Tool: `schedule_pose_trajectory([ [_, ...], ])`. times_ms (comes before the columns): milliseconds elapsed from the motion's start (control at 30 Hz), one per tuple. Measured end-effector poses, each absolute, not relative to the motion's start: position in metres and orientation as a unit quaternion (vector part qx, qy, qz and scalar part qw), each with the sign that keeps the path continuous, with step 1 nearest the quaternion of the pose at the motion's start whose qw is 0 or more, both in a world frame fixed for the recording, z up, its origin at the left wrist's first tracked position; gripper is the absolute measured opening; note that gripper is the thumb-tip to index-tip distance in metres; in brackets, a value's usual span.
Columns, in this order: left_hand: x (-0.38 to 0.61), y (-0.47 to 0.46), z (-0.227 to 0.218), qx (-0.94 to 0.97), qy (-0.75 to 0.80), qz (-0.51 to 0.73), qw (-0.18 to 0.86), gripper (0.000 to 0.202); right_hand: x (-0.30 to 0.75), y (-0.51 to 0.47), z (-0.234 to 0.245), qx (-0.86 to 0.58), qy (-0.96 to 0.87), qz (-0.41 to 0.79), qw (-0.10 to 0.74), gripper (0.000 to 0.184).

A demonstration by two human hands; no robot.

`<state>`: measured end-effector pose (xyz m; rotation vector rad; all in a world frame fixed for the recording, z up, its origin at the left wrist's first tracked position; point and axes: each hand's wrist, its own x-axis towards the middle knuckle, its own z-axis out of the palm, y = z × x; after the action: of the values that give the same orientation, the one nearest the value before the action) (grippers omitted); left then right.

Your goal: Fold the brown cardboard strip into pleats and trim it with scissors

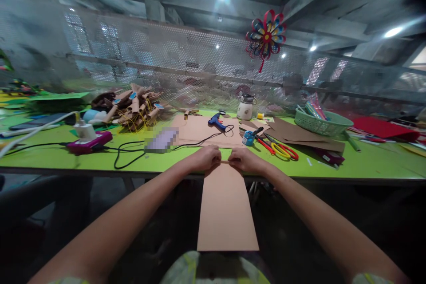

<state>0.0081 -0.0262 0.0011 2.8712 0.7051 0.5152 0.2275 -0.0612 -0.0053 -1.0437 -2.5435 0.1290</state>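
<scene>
A long piece of brown cardboard [228, 213] stretches from the table's front edge down toward my lap. At its far end my left hand [209, 158] is closed on the left corner, fingers curled in. Opposite it, my right hand [244, 159] pinches the right corner, a short gap from the left. The edge between them looks narrowly folded or rolled. Just beyond my hands lie larger cardboard sheets [196, 131], with a blue glue gun [217, 121] resting on them. A small blue jar [248, 138] stands to the right of the sheets.
Scissors with red and yellow handles [282, 151] lie on the green table [186, 168] at right, before a green basket [321, 122]. At left are a phone [162, 140], a purple power strip [89, 142] with cables, and a pile of rolled brown pieces [136, 108]. A jug [246, 107] stands behind.
</scene>
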Motion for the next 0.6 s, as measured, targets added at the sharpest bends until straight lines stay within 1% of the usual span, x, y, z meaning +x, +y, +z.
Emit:
schedule_pose_trajectory([
  [167,0.006,-0.031,-0.006,0.96,0.207,0.189,0.013,0.016,0.224,-0.068,0.004,-0.388,-0.914,-0.013,0.115,0.017],
  [300,0.005,-0.034,-0.009,0.96,0.202,0.194,-0.01,0.018,0.22,-0.071,0.008,-0.392,-0.917,-0.059,0.053,0.016],
  [433,0.004,-0.036,-0.011,0.958,0.207,0.2,0.006,0.017,0.218,-0.073,0.011,-0.39,-0.917,-0.088,0.014,0.013],
  [600,-0.002,-0.031,-0.015,0.951,0.208,0.221,0.059,0.021,0.218,-0.077,0.018,-0.378,-0.922,-0.081,-0.003,0.011],
])
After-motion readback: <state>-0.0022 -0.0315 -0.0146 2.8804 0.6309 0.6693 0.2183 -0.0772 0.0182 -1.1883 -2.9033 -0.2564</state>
